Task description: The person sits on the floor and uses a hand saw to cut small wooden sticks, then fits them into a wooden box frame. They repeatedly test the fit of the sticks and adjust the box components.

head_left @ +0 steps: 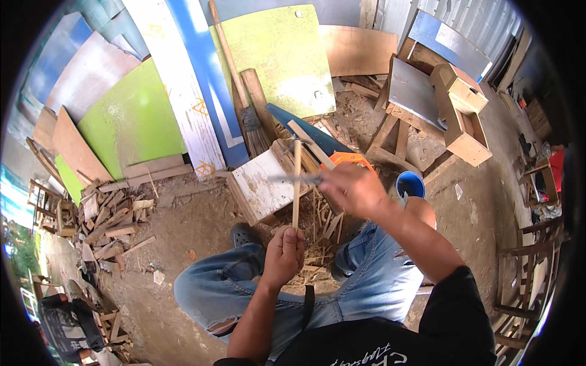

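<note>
My left hand [284,253] grips the lower end of a thin wooden stick [296,183], held upright above my knees. My right hand [354,189] holds a knife [296,179] whose blurred blade lies across the stick near its upper half. Wood shavings [317,229] are heaped on the ground between my feet. I sit in blue jeans with a dark shoe [244,233] showing by the left knee.
A white board [262,186] lies just ahead, with an orange-handled saw [345,160] and a blue bucket [410,183] by my right. Green, blue and white panels [268,55] and a broom [244,104] lean at the back. Scrap wood [110,226] lies left; wooden furniture [452,104] stands right.
</note>
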Demonstrator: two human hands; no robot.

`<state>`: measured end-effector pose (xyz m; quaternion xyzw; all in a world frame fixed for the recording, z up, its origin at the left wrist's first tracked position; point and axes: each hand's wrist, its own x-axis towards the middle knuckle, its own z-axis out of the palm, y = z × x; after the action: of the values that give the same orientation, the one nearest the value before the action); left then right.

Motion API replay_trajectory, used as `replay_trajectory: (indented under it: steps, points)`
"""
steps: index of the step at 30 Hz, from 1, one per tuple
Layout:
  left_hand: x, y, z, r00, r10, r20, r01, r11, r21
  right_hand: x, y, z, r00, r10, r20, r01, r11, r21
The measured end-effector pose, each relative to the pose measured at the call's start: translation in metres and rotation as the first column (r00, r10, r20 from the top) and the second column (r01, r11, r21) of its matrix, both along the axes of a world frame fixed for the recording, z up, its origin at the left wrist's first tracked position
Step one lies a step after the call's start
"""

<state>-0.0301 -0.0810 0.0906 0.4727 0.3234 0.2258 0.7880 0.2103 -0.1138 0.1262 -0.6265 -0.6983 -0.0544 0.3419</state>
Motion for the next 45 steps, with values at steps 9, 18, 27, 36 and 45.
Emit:
replay_trajectory:
  steps: [9, 18, 27, 36, 45]
  points:
    - [0.005, 0.003, -0.006, 0.997, 0.038, -0.068, -0.030, 0.992, 0.119, -0.013, -0.012, 0.012, 0.996, -0.009, -0.084, 0.009, 1.000, -0.003]
    - [0.005, 0.003, -0.006, 0.991, 0.093, -0.101, -0.071, 0.977, 0.203, 0.038, -0.003, -0.018, 0.701, -0.500, -0.509, 0.380, 0.865, -0.327]
    - [0.007, 0.012, -0.013, 0.943, 0.332, 0.028, -0.333, 0.942, 0.050, -0.073, 0.054, -0.119, 0.763, -0.362, -0.536, 0.003, 0.831, -0.557]
    - [0.001, 0.033, -0.006, 0.920, 0.386, -0.073, -0.356, 0.898, 0.256, -0.074, 0.090, -0.092, 0.830, -0.338, -0.445, 0.053, 0.840, -0.540]
    - [0.005, 0.047, 0.031, 0.924, -0.024, -0.382, 0.242, 0.810, 0.534, -0.018, -0.022, 0.005, 0.954, 0.210, 0.214, -0.171, 0.967, -0.188]
